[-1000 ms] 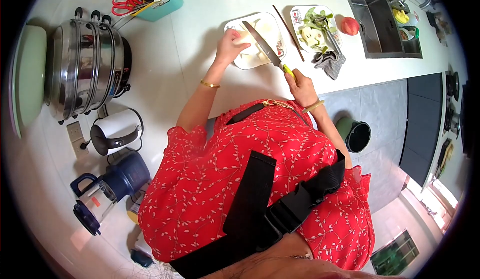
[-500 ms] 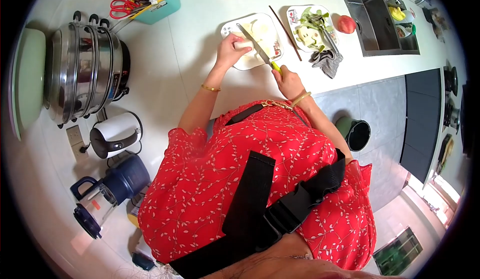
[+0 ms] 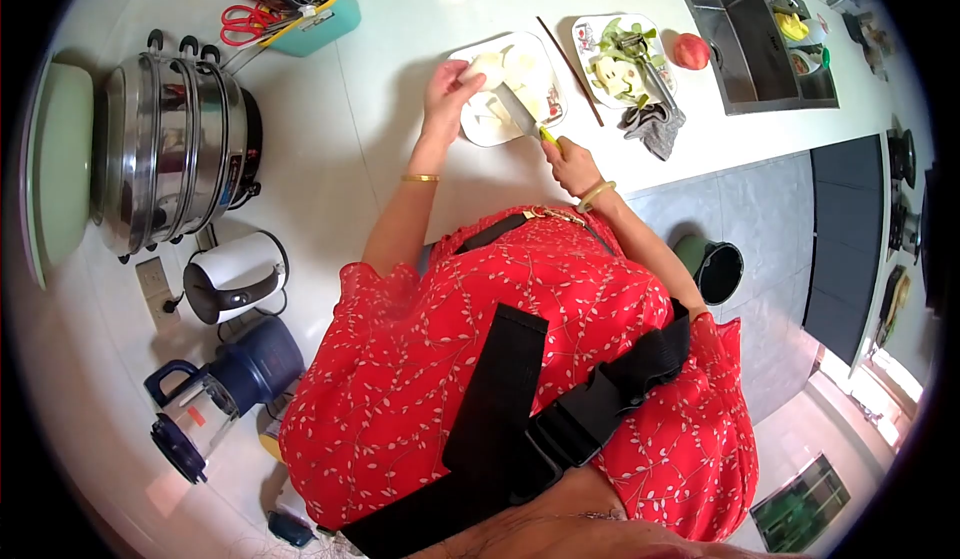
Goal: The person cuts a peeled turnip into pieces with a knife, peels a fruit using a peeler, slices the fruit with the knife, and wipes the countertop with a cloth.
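1. Left hand [image 3: 447,94] is pinching a pale peeled fruit chunk [image 3: 487,71] in its fingers, over the plate's [image 3: 490,143] 10 o'clock side.
2. Right hand [image 3: 574,167] is gripping the knife [image 3: 518,112] by its yellow-green handle; the blade is pointing to 11 o'clock, tip sitting right at the chunk. Can't tell if it's biting in.
3. So imo slicing is the step in hand, with pale pieces [image 3: 522,63] already lying on the plate.
4. Next move's probably calling for a steady pinch, fingers keeping clear of the edge.
5. Further out, a thin stick [image 3: 570,71], then some peels [image 3: 620,74], then a peach [image 3: 691,52] are sitting between 2 and 3 o'clock.
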`<state>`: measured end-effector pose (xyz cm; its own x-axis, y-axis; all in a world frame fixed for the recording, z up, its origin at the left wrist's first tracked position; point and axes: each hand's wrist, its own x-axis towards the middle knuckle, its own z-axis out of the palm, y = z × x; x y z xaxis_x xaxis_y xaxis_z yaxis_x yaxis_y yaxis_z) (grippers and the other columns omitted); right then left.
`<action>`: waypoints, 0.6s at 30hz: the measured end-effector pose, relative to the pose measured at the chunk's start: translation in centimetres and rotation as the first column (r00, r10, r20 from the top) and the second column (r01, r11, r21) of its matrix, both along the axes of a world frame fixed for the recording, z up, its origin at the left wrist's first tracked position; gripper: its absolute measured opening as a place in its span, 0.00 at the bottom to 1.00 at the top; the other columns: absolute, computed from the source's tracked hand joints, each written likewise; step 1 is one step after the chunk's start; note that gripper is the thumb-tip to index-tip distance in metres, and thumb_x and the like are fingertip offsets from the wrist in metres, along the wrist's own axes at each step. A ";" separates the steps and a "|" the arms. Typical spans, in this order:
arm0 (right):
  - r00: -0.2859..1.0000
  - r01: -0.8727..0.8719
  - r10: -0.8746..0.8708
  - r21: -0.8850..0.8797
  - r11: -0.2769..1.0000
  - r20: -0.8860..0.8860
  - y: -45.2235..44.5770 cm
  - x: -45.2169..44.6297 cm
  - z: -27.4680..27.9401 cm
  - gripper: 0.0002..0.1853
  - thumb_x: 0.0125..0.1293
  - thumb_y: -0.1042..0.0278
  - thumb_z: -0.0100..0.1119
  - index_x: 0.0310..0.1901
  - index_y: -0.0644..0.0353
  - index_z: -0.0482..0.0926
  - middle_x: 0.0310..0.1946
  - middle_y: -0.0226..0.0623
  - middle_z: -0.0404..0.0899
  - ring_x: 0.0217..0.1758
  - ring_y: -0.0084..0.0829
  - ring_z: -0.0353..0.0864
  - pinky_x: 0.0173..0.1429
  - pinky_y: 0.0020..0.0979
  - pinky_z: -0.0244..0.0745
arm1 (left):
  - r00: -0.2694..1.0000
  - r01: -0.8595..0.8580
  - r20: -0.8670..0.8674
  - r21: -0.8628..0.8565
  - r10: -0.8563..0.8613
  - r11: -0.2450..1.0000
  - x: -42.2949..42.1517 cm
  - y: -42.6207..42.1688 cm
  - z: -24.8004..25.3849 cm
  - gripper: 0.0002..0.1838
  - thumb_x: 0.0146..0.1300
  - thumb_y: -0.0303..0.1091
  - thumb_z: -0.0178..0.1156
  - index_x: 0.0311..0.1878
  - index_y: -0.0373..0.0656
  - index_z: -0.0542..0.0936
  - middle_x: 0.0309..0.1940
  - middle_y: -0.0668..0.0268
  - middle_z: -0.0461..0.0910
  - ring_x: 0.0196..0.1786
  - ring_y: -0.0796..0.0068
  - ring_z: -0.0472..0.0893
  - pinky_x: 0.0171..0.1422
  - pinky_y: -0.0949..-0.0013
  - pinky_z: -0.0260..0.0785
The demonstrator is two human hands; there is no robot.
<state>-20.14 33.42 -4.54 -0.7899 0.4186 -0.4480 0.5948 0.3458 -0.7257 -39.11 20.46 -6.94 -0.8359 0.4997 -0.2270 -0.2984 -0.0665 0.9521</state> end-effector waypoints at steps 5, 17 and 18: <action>0.998 0.069 -0.069 -0.044 0.997 0.008 0.5 0.2 2.4 0.21 0.64 0.52 0.47 0.27 0.66 0.70 0.15 0.48 0.71 0.20 0.44 0.74 0.29 0.39 0.68 | 0.978 0.042 0.203 0.043 -0.050 0.998 -0.5 -0.8 -0.2 0.26 0.54 0.28 0.61 0.57 0.36 0.67 0.42 0.63 0.74 0.43 0.75 0.74 0.47 0.72 0.67; 0.994 -0.017 0.018 0.005 1.000 -0.106 -0.5 1.2 4.6 0.19 0.64 0.55 0.49 0.28 0.66 0.70 0.15 0.51 0.71 0.21 0.50 0.73 0.28 0.41 0.66 | 0.950 -0.142 0.294 0.113 0.103 0.983 0.1 1.1 -3.8 0.17 0.65 0.34 0.51 0.52 0.33 0.66 0.49 0.61 0.71 0.51 0.72 0.73 0.57 0.64 0.67; 0.993 -0.029 0.034 0.043 0.999 -0.110 -0.5 1.2 4.8 0.18 0.64 0.55 0.49 0.28 0.66 0.70 0.16 0.52 0.72 0.23 0.52 0.73 0.28 0.42 0.67 | 0.951 -0.147 0.288 0.105 0.111 0.984 0.2 1.3 -3.8 0.17 0.65 0.35 0.50 0.52 0.34 0.67 0.48 0.61 0.71 0.50 0.73 0.73 0.56 0.64 0.66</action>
